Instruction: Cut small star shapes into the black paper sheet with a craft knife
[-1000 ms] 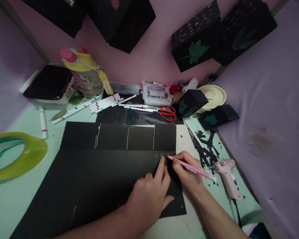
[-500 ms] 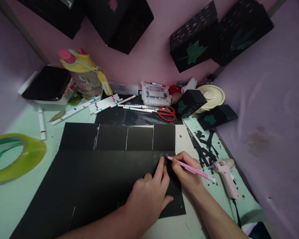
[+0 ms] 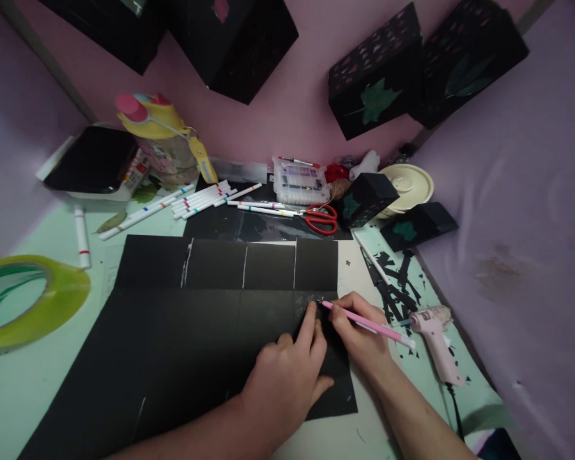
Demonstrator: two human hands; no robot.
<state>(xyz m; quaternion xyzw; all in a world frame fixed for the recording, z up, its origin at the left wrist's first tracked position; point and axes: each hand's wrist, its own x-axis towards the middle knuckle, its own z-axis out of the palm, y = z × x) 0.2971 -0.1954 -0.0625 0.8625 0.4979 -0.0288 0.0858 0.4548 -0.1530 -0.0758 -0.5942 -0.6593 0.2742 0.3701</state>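
Fingers (image 3: 340, 319) of your right hand (image 3: 364, 335) are clamped on a pink pen (image 3: 371, 325), right of the frame's centre, with its tip down at the black paper (image 3: 186, 338). Your left hand (image 3: 287, 377) lies on that paper just below the centre of the frame, its index finger stretched out close to the pen's tip and its thumb held apart. Small pale triangles are drawn on the paper beside your left fingertip.

The paper spreads from the lower left of the frame to right of centre, with white lines crossing its upper strip. Part of a white sheet (image 3: 352, 268) shows from under its right side.

At the right of the frame, a pink glue gun (image 3: 436, 342) lies on the pale green surface (image 3: 23, 402), near black scraps (image 3: 400, 287). Above the paper you have red-handled scissors (image 3: 322, 220), a clear case (image 3: 301, 182) and white markers (image 3: 204, 199). A roll of yellow-green tape (image 3: 69, 294) sits at the left edge, and a yellow-topped bottle (image 3: 165, 144) stands in the upper left.
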